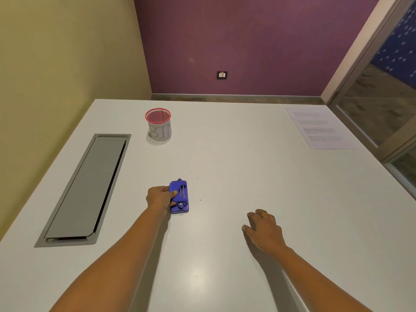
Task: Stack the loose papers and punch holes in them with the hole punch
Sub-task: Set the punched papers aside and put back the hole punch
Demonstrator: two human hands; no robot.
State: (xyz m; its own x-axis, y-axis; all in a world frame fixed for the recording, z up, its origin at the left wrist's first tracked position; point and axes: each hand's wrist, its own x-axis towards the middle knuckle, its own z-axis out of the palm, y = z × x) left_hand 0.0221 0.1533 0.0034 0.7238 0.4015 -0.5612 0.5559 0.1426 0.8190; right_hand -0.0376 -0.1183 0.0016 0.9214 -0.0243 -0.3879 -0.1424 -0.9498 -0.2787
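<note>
Blue plastic and metal, the hole punch [179,197] lies on the white table [225,154] a little left of centre and fairly near me, its long side running near to far. My feed shows the left hand [158,198] gripping it from its left side: the thumb [173,193] is bent across the top, while the other fingers are hidden behind the hand and the punch body, so I cannot tell how they sit.

The right hand [263,230] is well apart from it, nearer and to the right, palm down, fingers loosely bent and slightly spread with nothing in them. A ring [265,214] shows on one finger. A shadow lies under the palm, and I cannot tell whether the fingertips touch the surface. Both forearms are cut off by the near edge of the view.

The paper [319,128] lies flat at the far right corner of the table, far from both hands. Its print is too blurred to read, and I cannot tell whether it is one sheet or several.

Two tiny pale specks [200,199] lie just right of the punch. At far left stands a red-rimmed mesh pot [158,123] wrapped in a handwritten label, its last letter curving out of sight. A grey hatch [87,188] is set into the table on the left. A wall socket [222,75] sits on the purple wall.
</note>
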